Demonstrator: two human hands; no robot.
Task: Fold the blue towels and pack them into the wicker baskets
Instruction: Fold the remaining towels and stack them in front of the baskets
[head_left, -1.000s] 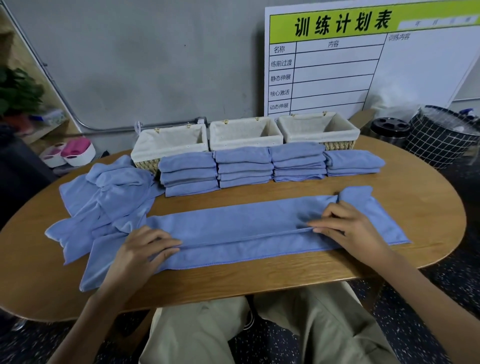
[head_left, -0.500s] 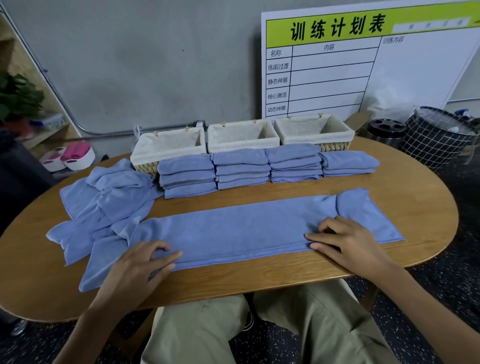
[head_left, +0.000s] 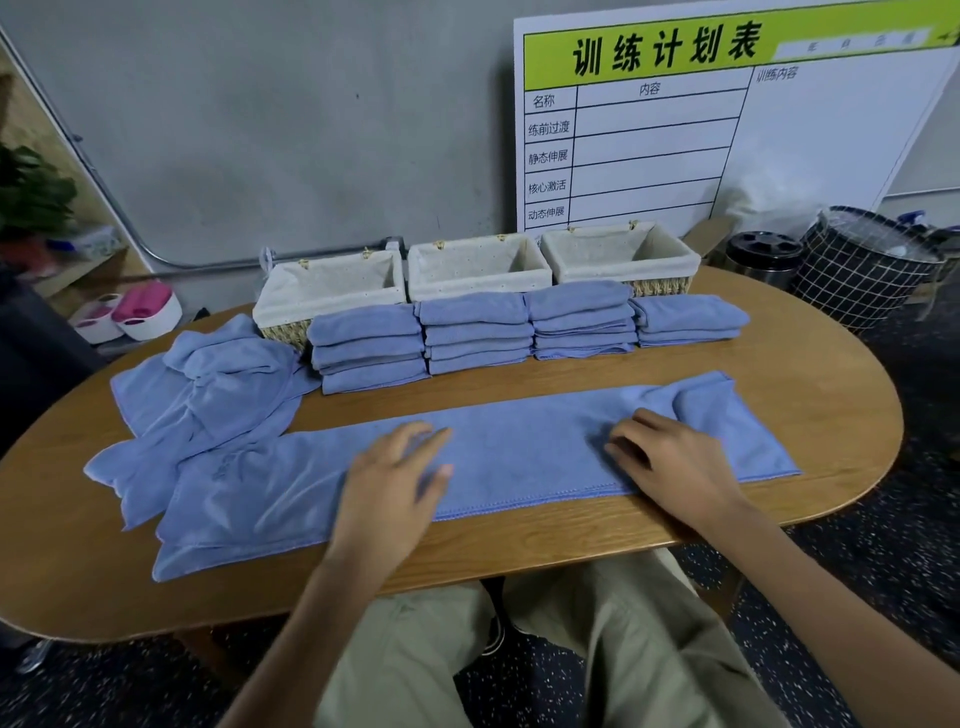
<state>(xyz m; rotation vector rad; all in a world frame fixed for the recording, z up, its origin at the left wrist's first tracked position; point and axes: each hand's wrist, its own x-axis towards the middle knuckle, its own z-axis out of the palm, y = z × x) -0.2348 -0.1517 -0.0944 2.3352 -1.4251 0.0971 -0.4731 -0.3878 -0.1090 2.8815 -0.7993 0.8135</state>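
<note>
A person in khaki trousers (head_left: 613, 654) sits at the near edge of an oval wooden table (head_left: 810, 364), and a long blue microfibre towel folded into a narrow strip (head_left: 519, 457) lies across it from left to right, close to the near edge. The left hand (head_left: 387, 488) lies flat on the middle of the strip, palm down with fingers spread and straight, holding nothing. The right hand (head_left: 670, 462) rests on the towel further right, its fingers bent a little with the tips pressing into the cloth, near a raised wrinkle at the strip's right end; it pinches nothing that I can see. At the left end the strip runs under a loose heap of unfolded blue towels (head_left: 208, 395). Beyond the strip, four stacks of folded blue towels (head_left: 475, 332) stand side by side in a row, the rightmost stack lower than the others. Just behind them three wicker baskets with pale fabric liners (head_left: 478, 267) sit in a line along the far edge, with no towels visible inside. A white board with a green header and printed grid (head_left: 675, 119) leans against the grey wall behind the baskets, and a black wire-mesh bin (head_left: 862, 265) stands on the floor to the far right
</note>
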